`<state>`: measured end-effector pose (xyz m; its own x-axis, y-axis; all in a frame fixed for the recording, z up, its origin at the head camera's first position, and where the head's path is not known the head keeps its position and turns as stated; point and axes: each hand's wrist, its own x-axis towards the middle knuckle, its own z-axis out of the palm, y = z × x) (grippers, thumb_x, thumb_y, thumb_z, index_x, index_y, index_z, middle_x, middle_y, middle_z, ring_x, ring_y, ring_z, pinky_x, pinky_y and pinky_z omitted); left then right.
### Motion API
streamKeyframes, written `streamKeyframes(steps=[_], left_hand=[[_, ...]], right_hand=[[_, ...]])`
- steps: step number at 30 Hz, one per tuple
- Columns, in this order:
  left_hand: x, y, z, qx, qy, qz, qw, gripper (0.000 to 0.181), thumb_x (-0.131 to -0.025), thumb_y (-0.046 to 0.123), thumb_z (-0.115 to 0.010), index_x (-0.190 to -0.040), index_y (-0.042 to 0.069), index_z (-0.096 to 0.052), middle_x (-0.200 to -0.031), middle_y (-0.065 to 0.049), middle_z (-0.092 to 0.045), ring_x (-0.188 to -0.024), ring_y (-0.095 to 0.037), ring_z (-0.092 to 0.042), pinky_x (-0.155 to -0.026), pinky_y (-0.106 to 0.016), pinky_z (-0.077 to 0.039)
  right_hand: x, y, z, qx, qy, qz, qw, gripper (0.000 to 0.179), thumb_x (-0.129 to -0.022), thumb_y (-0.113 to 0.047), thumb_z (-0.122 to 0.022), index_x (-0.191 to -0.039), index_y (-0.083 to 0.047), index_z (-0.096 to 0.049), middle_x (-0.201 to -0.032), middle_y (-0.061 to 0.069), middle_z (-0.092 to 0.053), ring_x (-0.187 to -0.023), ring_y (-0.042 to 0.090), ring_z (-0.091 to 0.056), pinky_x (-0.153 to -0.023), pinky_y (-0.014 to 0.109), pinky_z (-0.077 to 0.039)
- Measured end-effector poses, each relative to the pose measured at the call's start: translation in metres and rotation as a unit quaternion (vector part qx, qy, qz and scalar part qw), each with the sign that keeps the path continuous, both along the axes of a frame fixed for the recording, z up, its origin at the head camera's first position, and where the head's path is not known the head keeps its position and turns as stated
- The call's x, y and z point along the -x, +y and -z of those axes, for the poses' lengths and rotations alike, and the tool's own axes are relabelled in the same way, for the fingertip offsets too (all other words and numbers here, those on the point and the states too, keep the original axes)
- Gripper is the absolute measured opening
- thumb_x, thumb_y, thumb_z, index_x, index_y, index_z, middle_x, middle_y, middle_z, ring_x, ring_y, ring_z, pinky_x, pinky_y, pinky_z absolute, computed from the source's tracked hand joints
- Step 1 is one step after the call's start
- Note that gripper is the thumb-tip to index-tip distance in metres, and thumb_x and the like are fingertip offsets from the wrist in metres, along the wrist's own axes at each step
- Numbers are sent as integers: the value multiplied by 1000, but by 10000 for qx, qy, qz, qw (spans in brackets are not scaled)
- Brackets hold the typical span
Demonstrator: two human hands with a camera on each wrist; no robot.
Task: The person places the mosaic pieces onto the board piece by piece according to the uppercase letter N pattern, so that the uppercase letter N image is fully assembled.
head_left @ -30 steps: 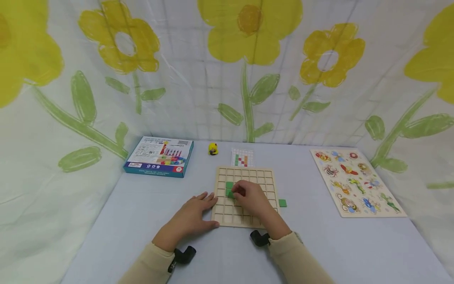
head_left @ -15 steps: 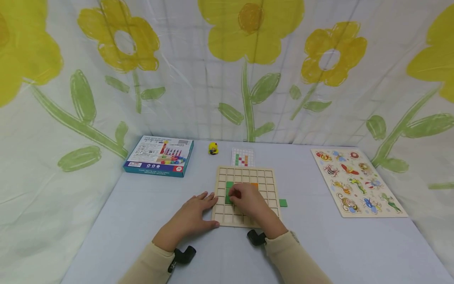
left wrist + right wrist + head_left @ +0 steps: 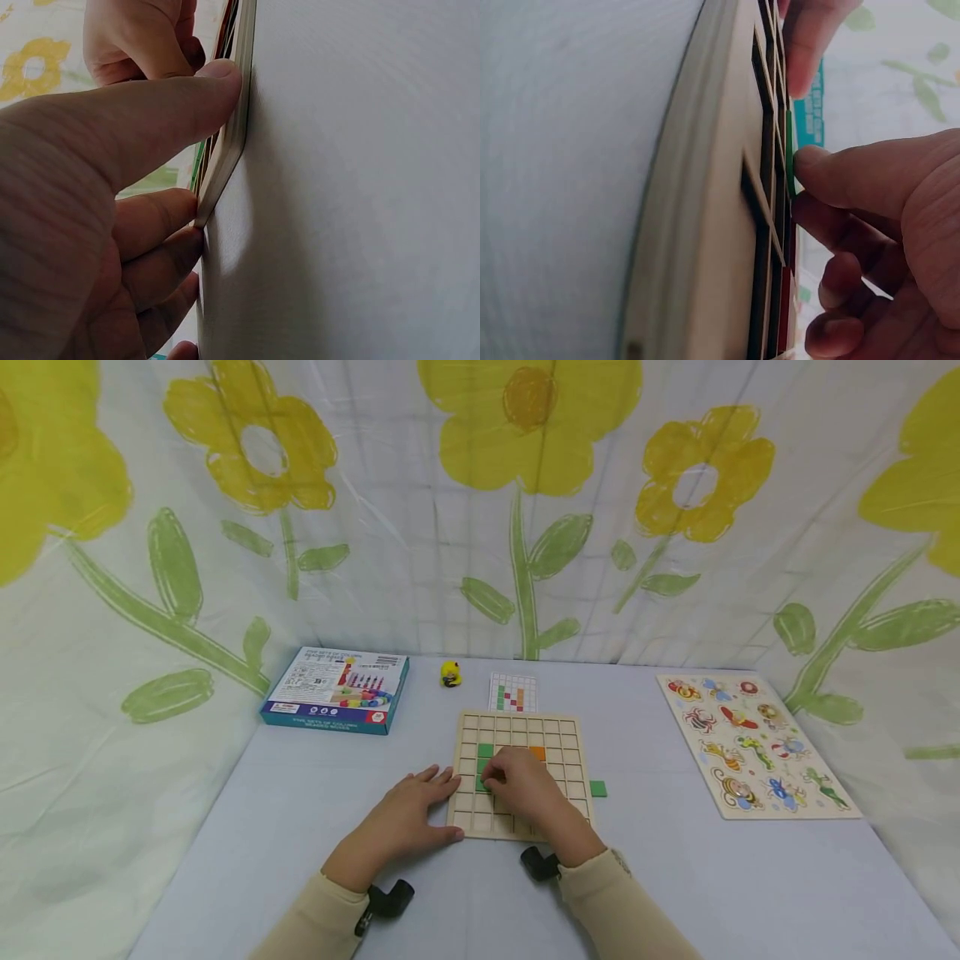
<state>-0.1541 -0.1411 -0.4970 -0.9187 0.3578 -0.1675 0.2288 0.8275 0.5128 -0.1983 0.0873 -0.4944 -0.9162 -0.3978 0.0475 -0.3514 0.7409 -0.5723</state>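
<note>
A wooden grid board [image 3: 471, 823] lies on the table. My left hand [image 3: 408, 814] rests spread at its near left corner, the fingers along the left side and the thumb on the near edge. Over the board, my right hand [image 3: 525, 787] has thumb and index finger together on a green tile [image 3: 790, 146], which sits in the lowest cell of a green column. Above it in that column are more green tiles [image 3: 485, 750]. An orange tile [image 3: 537, 752] shows past the right hand, which hides the cells beneath it. In the right wrist view a red tile [image 3: 784, 307] sits in the grid.
One loose green tile [image 3: 597, 789] lies right of the board. Behind the board are a pattern card [image 3: 513, 692] and a small yellow figure [image 3: 450, 674]. A flat toy box [image 3: 336, 691] stands back left; an animal puzzle board [image 3: 756, 747] lies at the right.
My right hand has brought the green tile slightly left and down, into the cell below the other green ones. The orange tile has come into view. The left hand stays put.
</note>
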Motion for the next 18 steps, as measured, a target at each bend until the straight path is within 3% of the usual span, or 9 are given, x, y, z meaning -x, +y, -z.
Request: streamKeyframes(steps=[6,11,18], left_hand=[[0,0,-3,0,-25,4,10000,85,-89,47,-90,-161,18,-57,-170,-1,-50,-166,-30,-34,-134,-60,-29],[2,-1,0,-1,-19,41,10000,85,-89,47,-90,-161,18,-56,-170,0,-49,-166,-30,-34,-135,-59,-28],[1,-1,2,-11,-103,4,9999,86,-89,47,-89,-163,20,-54,-172,2,-47,-167,-29,-31,-136,-59,-27]], right_hand=[[0,-1,-1,-2,35,-5,10000,10,-100,-9,-79,-92,-16,-81,-95,-4,-71,-91,14,-61,-87,37,-59],[0,4,-5,280,-82,95,9995,7,-101,-13,-78,-96,-15,-83,-98,-5,-71,-92,13,-62,-88,38,-59],[4,45,-22,735,-39,755,9944,7,-102,-15,-77,-104,-13,-83,-109,-2,-75,-94,18,-62,-83,36,-55]])
